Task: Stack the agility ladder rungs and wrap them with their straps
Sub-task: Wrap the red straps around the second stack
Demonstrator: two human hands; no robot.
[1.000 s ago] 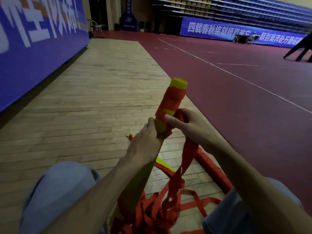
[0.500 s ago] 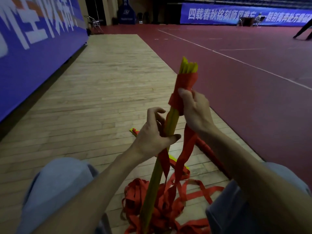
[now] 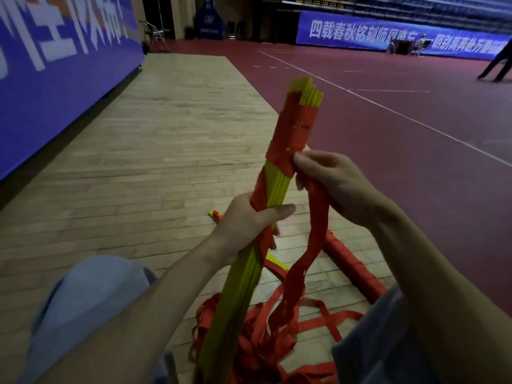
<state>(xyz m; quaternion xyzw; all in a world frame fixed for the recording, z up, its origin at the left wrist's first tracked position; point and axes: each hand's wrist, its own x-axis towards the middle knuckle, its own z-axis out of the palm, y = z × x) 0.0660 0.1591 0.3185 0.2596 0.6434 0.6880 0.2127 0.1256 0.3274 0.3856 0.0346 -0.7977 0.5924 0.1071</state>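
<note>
Left hand (image 3: 249, 223) grips upright yellow rungs (image 3: 243, 286); right hand (image 3: 335, 184) pinches red straps (image 3: 315, 234) just above the left fingers (image 3: 277, 211). Best kept taut, turns overlapping.

Yellow rungs (image 3: 277, 187); red straps (image 3: 315, 239); pale wood floor (image 3: 166, 151); maroon court (image 3: 401, 151); blue white-lettered banner (image 3: 55, 76)

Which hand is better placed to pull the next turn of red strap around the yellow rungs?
Probably the right hand: it pinches the loose strap beside the wrapped part. The left hand grips the rungs and steadies them.
</note>
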